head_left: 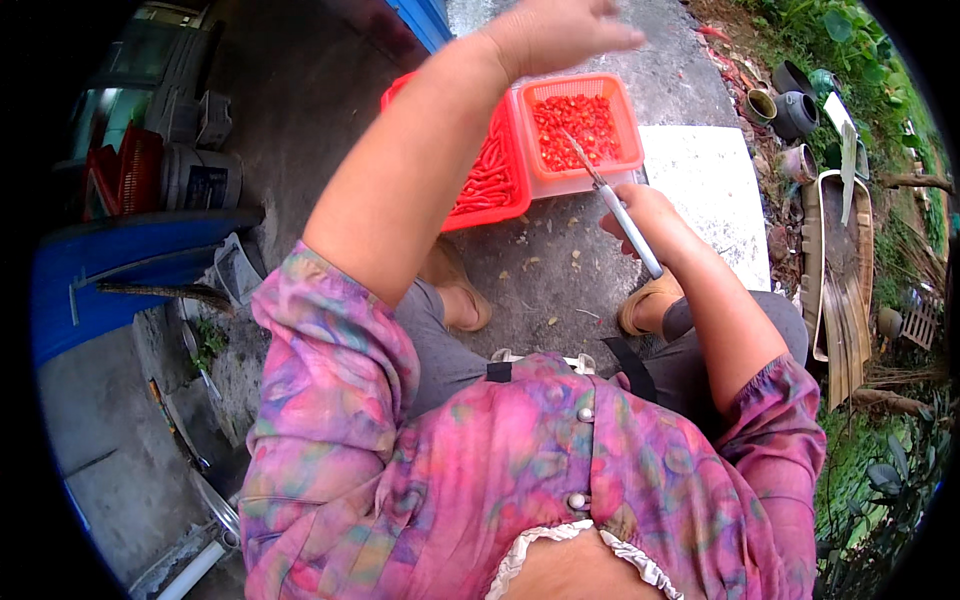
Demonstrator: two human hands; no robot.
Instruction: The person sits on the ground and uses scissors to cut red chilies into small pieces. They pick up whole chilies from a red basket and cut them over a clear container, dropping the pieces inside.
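Item, in your right hand [655,212]: one pale-handled cutting tool [632,233], grasped, its long axis slanting, handle end toward you and to the right, blade [584,156] pointing away and left, tip over the chopped chillies [592,112] in the orange basket [633,135]. Item, just left of that basket: one red basket [497,215] of whole chillies [489,180], partly hidden by your left forearm [405,175]. Item, farthest out, your left hand [565,38], blurred, fingers reaching right; whether it grips anything you cannot tell.
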